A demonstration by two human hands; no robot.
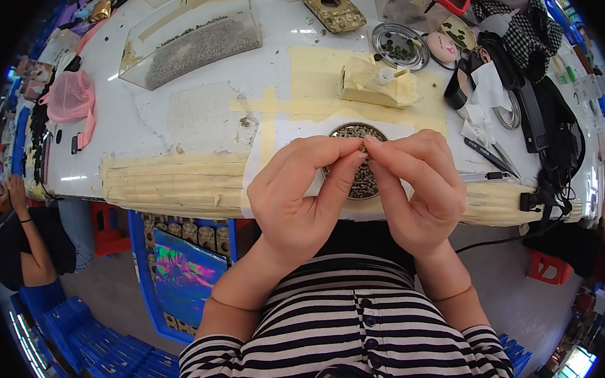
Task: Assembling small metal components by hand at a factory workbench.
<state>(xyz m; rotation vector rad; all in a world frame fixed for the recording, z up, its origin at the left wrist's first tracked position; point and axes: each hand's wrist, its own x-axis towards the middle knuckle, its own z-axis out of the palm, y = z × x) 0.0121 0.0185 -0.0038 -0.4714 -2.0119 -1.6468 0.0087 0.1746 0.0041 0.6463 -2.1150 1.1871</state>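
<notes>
Above a round dish (pixel 354 123) of small grey-brown pieces, my two hands meet with their fingertips almost touching. My left hand (pixel 294 193) is closed in a pinch of thumb and forefinger. My right hand (pixel 424 190) makes a matching pinch just beside it. Whatever lies between the fingertips is too small or too covered to name. Part of the dish is hidden behind my fingers. Beyond it stands a tape-covered block (pixel 372 84) with a small whitish piece on top.
A clear tray (pixel 252 43) of grey granules stands far left, near a pink mesh item (pixel 72 96). At far right are a camouflage-patterned box (pixel 331 7), a metal dish (pixel 422 55) with dark green bits, tweezers (pixel 505 159) and black straps. Below left, a blue crate (pixel 141 268) holds jars.
</notes>
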